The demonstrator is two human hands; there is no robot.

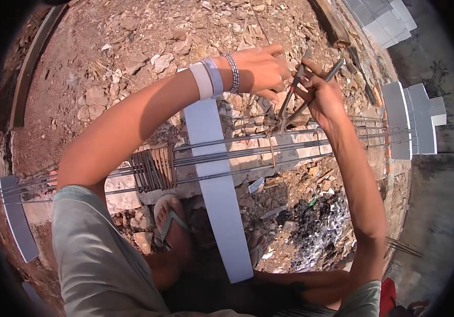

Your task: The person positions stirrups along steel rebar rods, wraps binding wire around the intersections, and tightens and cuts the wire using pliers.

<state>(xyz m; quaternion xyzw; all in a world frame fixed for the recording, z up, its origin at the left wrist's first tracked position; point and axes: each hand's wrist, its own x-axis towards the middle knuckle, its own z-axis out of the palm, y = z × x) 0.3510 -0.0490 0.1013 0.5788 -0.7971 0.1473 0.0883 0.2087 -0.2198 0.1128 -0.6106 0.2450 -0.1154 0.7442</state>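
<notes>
Metal rods (253, 152) cross a white board (221, 222) above rubble (132, 47)

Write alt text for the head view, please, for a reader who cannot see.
A person's right hand holds a pincer-like tool by both handles, its tip at long metal rods above rubble; the left hand is close beside the tool. The rods cross over a pale board, and rusty rings surround them.

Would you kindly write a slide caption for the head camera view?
Over rubble, the right hand works pincers at long metal rods, the left hand close by.
</notes>
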